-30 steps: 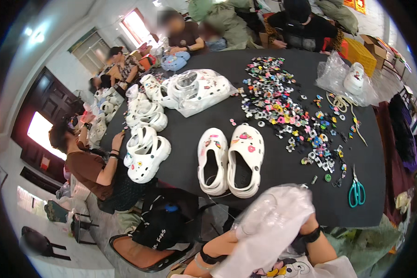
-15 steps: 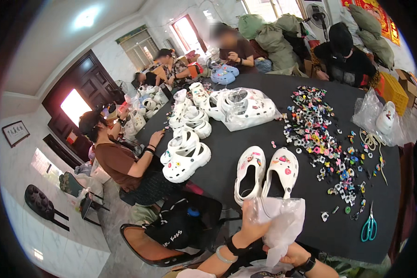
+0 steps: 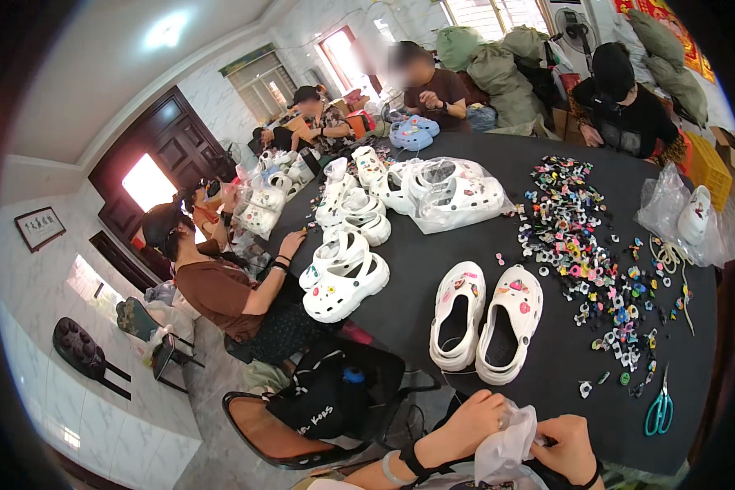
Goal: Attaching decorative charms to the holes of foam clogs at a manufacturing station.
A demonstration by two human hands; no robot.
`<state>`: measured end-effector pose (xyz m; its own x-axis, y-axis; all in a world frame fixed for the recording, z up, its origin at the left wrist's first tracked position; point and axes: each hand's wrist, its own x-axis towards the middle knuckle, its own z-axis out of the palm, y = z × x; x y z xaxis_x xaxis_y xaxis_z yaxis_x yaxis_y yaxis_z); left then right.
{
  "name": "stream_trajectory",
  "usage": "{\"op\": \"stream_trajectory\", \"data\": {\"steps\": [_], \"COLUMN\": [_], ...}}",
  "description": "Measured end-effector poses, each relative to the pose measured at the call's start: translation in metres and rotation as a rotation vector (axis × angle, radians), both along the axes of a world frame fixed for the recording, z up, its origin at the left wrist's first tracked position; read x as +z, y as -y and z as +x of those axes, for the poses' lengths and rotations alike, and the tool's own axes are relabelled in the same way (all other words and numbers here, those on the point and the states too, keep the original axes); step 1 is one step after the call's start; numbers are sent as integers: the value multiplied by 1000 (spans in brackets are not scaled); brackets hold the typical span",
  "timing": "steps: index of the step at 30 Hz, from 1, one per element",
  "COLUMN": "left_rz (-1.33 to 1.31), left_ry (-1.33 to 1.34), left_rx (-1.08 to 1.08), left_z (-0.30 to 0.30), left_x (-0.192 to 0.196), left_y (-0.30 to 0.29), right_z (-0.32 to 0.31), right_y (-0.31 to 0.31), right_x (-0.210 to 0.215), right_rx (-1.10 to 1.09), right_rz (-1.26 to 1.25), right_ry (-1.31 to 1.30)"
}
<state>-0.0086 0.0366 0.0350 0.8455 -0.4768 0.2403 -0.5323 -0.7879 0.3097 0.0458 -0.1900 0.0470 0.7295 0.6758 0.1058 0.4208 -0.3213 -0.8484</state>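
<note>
Close to the table's near edge, my left hand (image 3: 471,425) and my right hand (image 3: 569,447) grip a crumpled clear plastic bag (image 3: 506,445) between them. The fingers of both are closed on the thin film. Just beyond them a pair of white clogs stands side by side, toes pointing away: the left clog (image 3: 457,317) and the right clog (image 3: 510,324). Small coloured charms sit on their toes, a pink one and a red one among them. Neither hand touches the clogs. Part of the bag's lower end is hidden by my hands and the picture's edge.
Teal-handled scissors (image 3: 659,411) lie at the right. A wide heap of loose charms (image 3: 576,237) spreads beyond them, near a cord (image 3: 670,257). More white clogs (image 3: 347,286) and bagged clogs (image 3: 461,196) stand left and far. Co-workers sit around the black table (image 3: 408,269); a chair (image 3: 278,429) stands left.
My hands have drawn the plastic bag back from the clogs toward me. The clogs' heels, covered before, now show. My right hand has come up into plainer view, and the view has shifted slightly.
</note>
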Motion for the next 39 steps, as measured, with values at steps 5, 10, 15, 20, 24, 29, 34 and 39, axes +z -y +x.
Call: {"op": "stream_trajectory", "data": {"steps": [5, 10, 15, 20, 24, 29, 34, 39], "left_rz": [-571, -1298, -877, -863, -741, -446, -1080, -506], "left_ry": [-842, -943, -147, 40, 257, 110, -243, 503], "left_rx": [-177, -50, 415, 623, 577, 429, 495, 478], "left_z": [-5, -18, -22, -33, -28, -29, -49, -47], "left_x": [0, 6, -29, -39, -46, -19, -5, 14], "left_y": [10, 7, -5, -19, -18, -11, -35, -45], "right_z": [22, 29, 2, -11, -6, 7, 36, 36], "right_y": [15, 3, -41, -69, -75, -74, -50, -36], "right_x": [-12, -38, -84, -59, -46, -66, -61, -51], "right_rx": [133, 257, 0, 249, 276, 89, -132, 45], "right_rz": [265, 447, 448, 521, 739, 713, 705, 273], "right_ry": [-76, -663, -409, -584, -890, -931, -790, -314]}}
